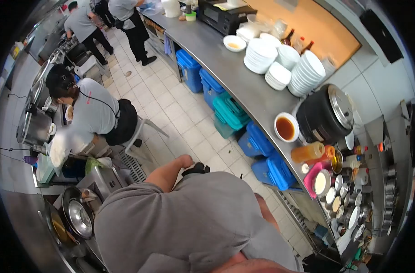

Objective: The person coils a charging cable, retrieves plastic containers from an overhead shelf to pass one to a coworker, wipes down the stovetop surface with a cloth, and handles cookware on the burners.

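Observation:
My left hand (185, 160) is held out in front of my body over the tiled floor, near a black item (196, 169) at my waist. Its fingers look curled in, and no object shows in them. On the other side, part of my right forearm (266, 213) shows beside my grey shirt (184, 218). The right hand itself is hidden by my body. Closest to that arm is the steel counter (257, 105), with lidded blue bins (280, 170) under it.
Along the counter stand stacked white plates (261, 57), a bowl of brown sauce (286, 128), a black soup warmer (325, 113), and sauce bottles (307, 152). At left a co-worker (96, 107) sits on a white chair (146, 128) near a big pot (34, 128). Several people are farther back.

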Tool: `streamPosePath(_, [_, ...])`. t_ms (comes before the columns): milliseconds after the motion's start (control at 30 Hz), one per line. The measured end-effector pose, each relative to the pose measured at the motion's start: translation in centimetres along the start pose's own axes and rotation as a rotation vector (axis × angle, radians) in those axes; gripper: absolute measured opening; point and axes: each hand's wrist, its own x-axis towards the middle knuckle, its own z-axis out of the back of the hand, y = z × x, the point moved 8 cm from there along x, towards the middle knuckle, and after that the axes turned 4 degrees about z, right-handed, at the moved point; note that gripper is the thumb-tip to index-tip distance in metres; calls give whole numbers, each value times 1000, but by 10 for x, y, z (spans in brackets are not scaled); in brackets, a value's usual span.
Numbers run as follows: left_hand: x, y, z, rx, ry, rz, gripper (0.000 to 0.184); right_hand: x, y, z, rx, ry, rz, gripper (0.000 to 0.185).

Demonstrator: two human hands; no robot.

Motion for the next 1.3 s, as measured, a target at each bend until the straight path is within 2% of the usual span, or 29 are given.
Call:
streamPosePath(33, [-23, 8, 26, -22, -109, 59, 47, 11, 10, -10, -184, 44, -25, 35])
streamPosePath(67, [-48, 18, 51, -40, -214, 118, 47, 17, 52, -14, -347, 92, -78, 34])
streamPosePath(167, [-48, 90, 59, -123, -217, 151, 47, 32, 224, -14, -681, 236, -237, 32])
streamPosePath(200, [-60, 99, 67, -125, -215, 148, 47, 42, 215, -19, -682, 237, -241, 32])
streamPosePath(267, [-94, 129, 86, -316, -253, 344, 46, 64, 203, -11, -68, -58, -87, 30])
streamPosePath(300, [-95, 142, 85, -323, -260, 337, 46, 48, 209, -6, 309, -230, -250, 28])
streamPosePath(333, [-96, 162, 77, -354, -312, 371, 46, 57, 197, -5, 294, -234, -243, 28])
streamPosePath(400, [-90, 195, 52, -397, -366, 406, 45, 83, 148, -11, -110, -210, 16, 27])
streamPosePath(433, [-79, 199, 33, -155, -282, 308, 44, 69, 178, -11, -239, -148, -89, 28])
streamPosePath(467, [-72, 195, 18, 87, -196, 210, 43, 72, 188, -9, -246, -145, -87, 28])
streamPosePath(533, [-120, 177, 17, -520, -116, 522, 47, 80, 152, -34, -409, 25, -158, 27])
streamPosePath(633, [-136, 155, -6, -607, -73, 584, 46, 95, 104, -64, -622, 263, -267, 25])
streamPosePath(667, [-135, 152, -18, -639, -62, 589, 44, 104, 109, -59, -612, 256, -265, 25])
streamPosePath(733, [-112, 162, -56, -627, -12, 433, 39, 115, 96, -59, -282, 364, -527, 30])
streamPosePath(767, [-104, 175, -66, -616, -15, 436, 39, 120, 117, -44, -273, 361, -520, 30])
streamPosePath(833, [-87, 187, -75, -531, -55, 279, 37, 137, 208, -6, -92, 341, -22, 34])
streamPosePath(867, [-80, 190, -69, -490, -80, 206, 36, 166, 207, -8, -91, 343, -9, 34])
streamPosePath(933, [-82, 203, -38, -402, -132, 83, 34, 256, 175, -20, -811, 257, 60, 34])
streamPosePath(967, [-88, 199, -1, -406, -75, 229, 34, 285, 179, -14, -750, 300, -24, 35])
streamPosePath(1000, [-98, 194, 40, -403, -15, 377, 34, 275, 267, 21, -650, 276, 135, 35])
streamPosePath(1033, [-122, 170, 103, -395, 47, 521, 34, 305, 274, 26, -603, 173, 146, 34])
streamPosePath(1067, [-118, 172, 138, -452, -67, 543, 36, 331, 288, 33, -555, 73, 153, 33])
streamPosePath(1100, [-116, 175, 163, -511, -177, 564, 38, 357, 296, 31, -555, 95, 175, 33])
streamPosePath(1167, [-102, 182, 207, -598, -421, 608, 44, 405, 329, 16, -527, 278, 318, 27])
streamPosePath(1233, [-72, 195, 211, -895, -540, 605, 47, 422, 390, 15, -563, 269, 510, 28])
streamPosePath(1300, [-56, 176, 221, -879, -525, 576, 46, 432, 450, 24, -477, 233, 441, 29])
